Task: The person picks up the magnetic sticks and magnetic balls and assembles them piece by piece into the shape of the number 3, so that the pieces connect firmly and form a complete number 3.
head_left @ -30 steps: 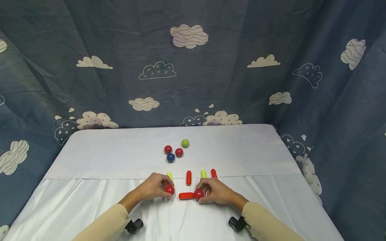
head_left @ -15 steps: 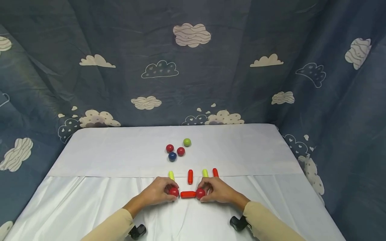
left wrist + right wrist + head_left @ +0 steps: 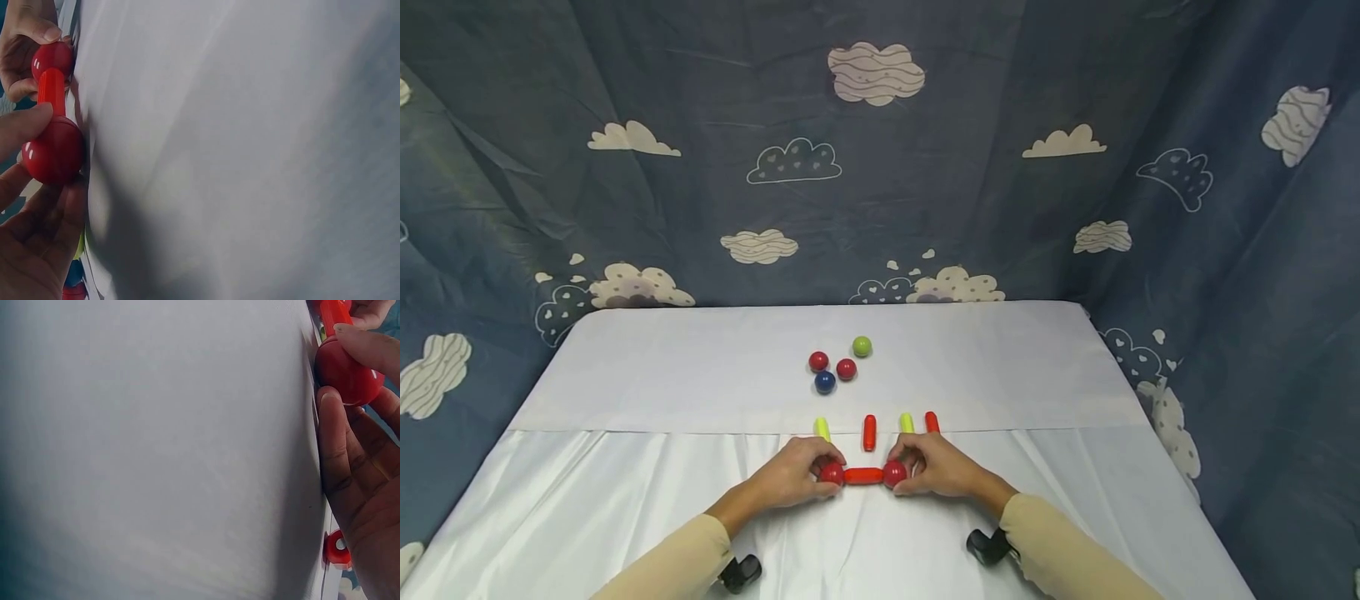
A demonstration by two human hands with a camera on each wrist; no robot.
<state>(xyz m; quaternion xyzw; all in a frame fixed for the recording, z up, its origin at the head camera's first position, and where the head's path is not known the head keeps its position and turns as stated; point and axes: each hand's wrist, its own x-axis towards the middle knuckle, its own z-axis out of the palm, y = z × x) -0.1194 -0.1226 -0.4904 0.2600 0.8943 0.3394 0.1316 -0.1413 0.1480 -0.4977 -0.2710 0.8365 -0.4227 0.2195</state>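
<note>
While the left hand (image 3: 796,473) pinches the left ball (image 3: 831,472), the right hand (image 3: 943,469) pinches the right ball (image 3: 894,474). Both balls are red. Each hand has its thumb on one side of its ball and fingers on the other. Between the two balls is the near stick (image 3: 863,476), which is red and runs left to right. One end touches the left ball and the other end touches the right ball, so all three make a row. I can't tell how deep the stick goes in.

Farther back on the white surface (image 3: 625,367), the middle stick (image 3: 869,432) is red and points away. The left yellow stick (image 3: 822,428) is just past the left hand. Just past the right hand are the right yellow stick (image 3: 907,422) and, to its right, the right red stick (image 3: 932,422).

Farther still, the blue ball (image 3: 824,382) sits near two red balls (image 3: 846,369). The green ball (image 3: 862,346) is the farthest, a bit to their right.
</note>
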